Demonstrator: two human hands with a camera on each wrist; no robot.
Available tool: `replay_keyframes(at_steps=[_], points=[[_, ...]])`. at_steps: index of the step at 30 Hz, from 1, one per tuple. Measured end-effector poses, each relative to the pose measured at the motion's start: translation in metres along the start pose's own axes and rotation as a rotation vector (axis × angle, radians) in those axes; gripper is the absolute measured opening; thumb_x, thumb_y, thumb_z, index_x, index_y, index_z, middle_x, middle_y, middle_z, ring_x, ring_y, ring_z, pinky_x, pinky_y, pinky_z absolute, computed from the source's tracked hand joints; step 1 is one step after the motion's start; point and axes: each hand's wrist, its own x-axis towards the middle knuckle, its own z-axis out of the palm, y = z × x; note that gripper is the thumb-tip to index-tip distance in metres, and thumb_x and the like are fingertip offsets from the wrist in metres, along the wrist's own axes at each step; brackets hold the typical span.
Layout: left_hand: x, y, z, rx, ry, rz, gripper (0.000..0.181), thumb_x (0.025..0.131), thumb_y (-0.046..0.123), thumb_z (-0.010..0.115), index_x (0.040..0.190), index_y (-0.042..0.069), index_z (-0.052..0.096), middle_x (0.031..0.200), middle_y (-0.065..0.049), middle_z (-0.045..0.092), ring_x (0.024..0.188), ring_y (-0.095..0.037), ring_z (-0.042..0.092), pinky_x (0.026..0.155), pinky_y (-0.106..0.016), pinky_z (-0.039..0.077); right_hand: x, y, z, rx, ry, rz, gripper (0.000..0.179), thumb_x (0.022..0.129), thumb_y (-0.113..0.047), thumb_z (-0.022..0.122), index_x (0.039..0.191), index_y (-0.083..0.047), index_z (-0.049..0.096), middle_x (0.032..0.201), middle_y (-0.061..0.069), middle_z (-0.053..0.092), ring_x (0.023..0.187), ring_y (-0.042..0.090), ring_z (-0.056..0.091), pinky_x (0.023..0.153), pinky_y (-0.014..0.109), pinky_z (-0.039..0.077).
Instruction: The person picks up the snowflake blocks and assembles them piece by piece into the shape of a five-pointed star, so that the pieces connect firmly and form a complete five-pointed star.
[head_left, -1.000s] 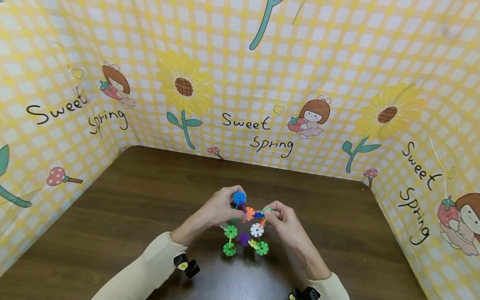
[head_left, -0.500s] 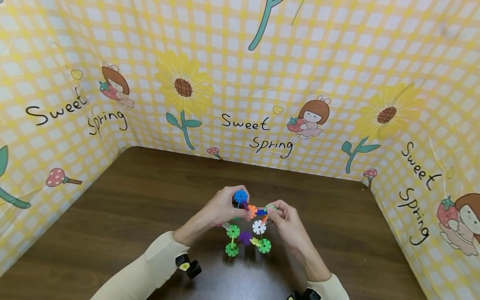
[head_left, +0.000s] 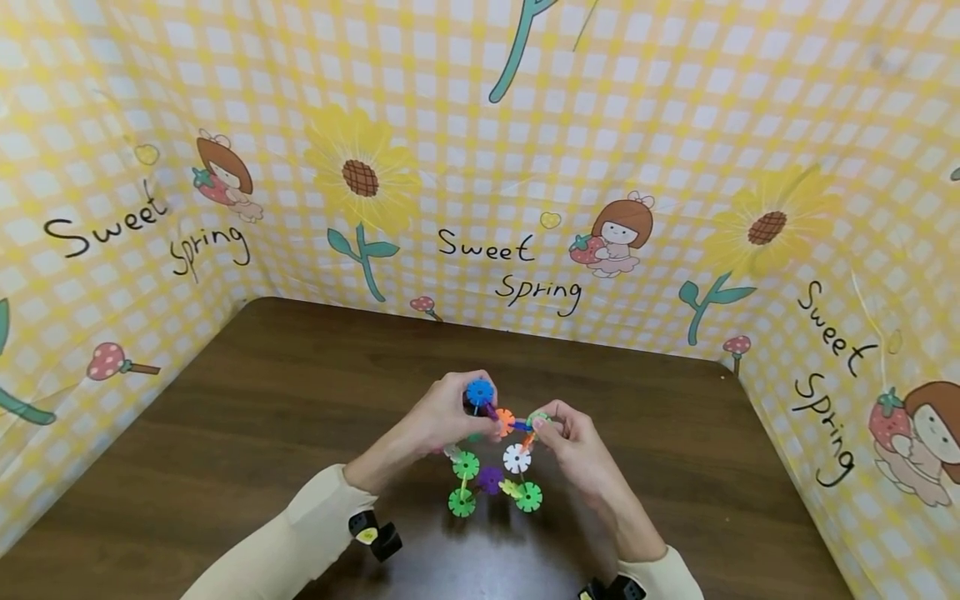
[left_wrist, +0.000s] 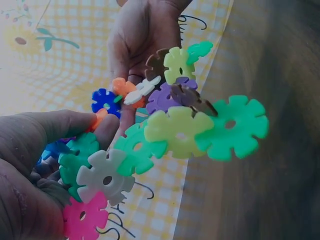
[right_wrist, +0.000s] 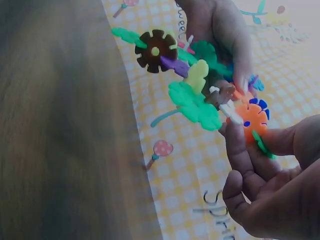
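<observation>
Interlocking plastic flower-shaped discs are joined into one many-coloured structure between the two hands. My left hand (head_left: 442,412) pinches an orange disc (left_wrist: 99,119) between thumb and finger, beside a blue disc (head_left: 480,392). On the other side, my right hand (head_left: 576,440) pinches a small green disc (right_wrist: 262,145) slotted into another orange disc (right_wrist: 254,121). Lower in the structure come a white disc (head_left: 517,457), a purple disc (head_left: 491,480) and several green ones. Grey (left_wrist: 106,176) and pink discs (left_wrist: 85,216) stick out below the left palm. Fingers hide some joints.
The structure is above a dark wooden table (head_left: 337,350). A yellow checked cloth (head_left: 465,167) stands like a wall around its back and sides. Black wrist devices (head_left: 375,535) sit at both cuffs.
Both hands and the disc structure have shifted very slightly right, while the head view has tilted a little. Both holds look the same.
</observation>
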Motion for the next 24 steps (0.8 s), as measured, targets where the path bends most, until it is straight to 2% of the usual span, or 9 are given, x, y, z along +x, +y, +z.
replay_keyframes(at_steps=[5, 7, 10, 16, 19, 22, 24], points=[[0.002, 0.001, 0.000, 0.029, -0.011, 0.034, 0.024, 0.082, 0.006, 0.083, 0.092, 0.009, 0.061, 0.081, -0.005, 0.063, 0.070, -0.017, 0.057, 0.060, -0.029, 0.050, 0.001, 0.000, 0.004, -0.003, 0.064, 0.018, 0.010, 0.102, -0.004, 0.055, 0.103, 0.004, 0.061, 0.075, 0.006, 0.066, 0.066, 0.013, 0.048, 0.060, 0.026, 0.033], [0.003, 0.001, -0.001, 0.043, -0.018, 0.039, 0.024, 0.082, 0.007, 0.083, 0.092, 0.008, 0.061, 0.082, -0.004, 0.063, 0.071, -0.017, 0.057, 0.061, -0.029, 0.050, 0.002, 0.000, 0.003, -0.010, 0.059, 0.019, 0.010, 0.102, -0.005, 0.055, 0.104, 0.004, 0.061, 0.074, 0.005, 0.063, 0.065, 0.012, 0.045, 0.060, 0.026, 0.033], [0.005, 0.000, -0.002, 0.052, -0.048, 0.032, 0.024, 0.082, 0.007, 0.083, 0.093, 0.009, 0.061, 0.082, -0.003, 0.064, 0.072, -0.018, 0.060, 0.062, -0.029, 0.051, 0.002, 0.000, -0.001, -0.027, 0.025, 0.003, 0.013, 0.102, -0.006, 0.056, 0.107, 0.005, 0.060, 0.074, 0.004, 0.063, 0.069, 0.011, 0.051, 0.064, 0.025, 0.038], [0.008, -0.001, -0.005, 0.094, -0.118, 0.047, 0.030, 0.083, 0.012, 0.084, 0.101, 0.010, 0.061, 0.088, -0.002, 0.064, 0.077, -0.019, 0.062, 0.067, -0.031, 0.052, 0.003, 0.001, -0.006, -0.072, -0.002, 0.002, 0.015, 0.103, -0.010, 0.057, 0.108, 0.003, 0.061, 0.070, 0.000, 0.050, 0.064, 0.011, 0.044, 0.061, 0.025, 0.037], [0.006, -0.002, -0.007, 0.119, -0.148, 0.057, 0.032, 0.083, 0.015, 0.084, 0.105, 0.011, 0.061, 0.091, -0.001, 0.064, 0.080, -0.017, 0.059, 0.071, -0.031, 0.052, 0.004, 0.002, -0.008, -0.086, 0.001, -0.001, 0.016, 0.103, -0.011, 0.057, 0.108, 0.003, 0.061, 0.073, 0.000, 0.056, 0.067, 0.011, 0.048, 0.064, 0.024, 0.040], [0.004, -0.004, -0.009, 0.095, -0.191, 0.070, 0.034, 0.085, 0.014, 0.082, 0.111, 0.008, 0.060, 0.095, -0.002, 0.066, 0.083, -0.016, 0.062, 0.077, -0.031, 0.055, 0.005, 0.004, -0.009, -0.093, 0.020, -0.005, 0.014, 0.103, -0.009, 0.056, 0.107, 0.003, 0.062, 0.075, 0.000, 0.061, 0.071, 0.012, 0.052, 0.068, 0.025, 0.044], [0.002, -0.007, -0.010, 0.069, -0.210, 0.068, 0.042, 0.087, 0.014, 0.080, 0.122, 0.005, 0.058, 0.103, -0.005, 0.068, 0.092, -0.019, 0.066, 0.082, -0.033, 0.056, 0.006, 0.004, -0.010, -0.088, 0.032, -0.003, 0.014, 0.103, -0.009, 0.056, 0.107, 0.003, 0.062, 0.076, 0.000, 0.062, 0.072, 0.012, 0.052, 0.069, 0.026, 0.045]])
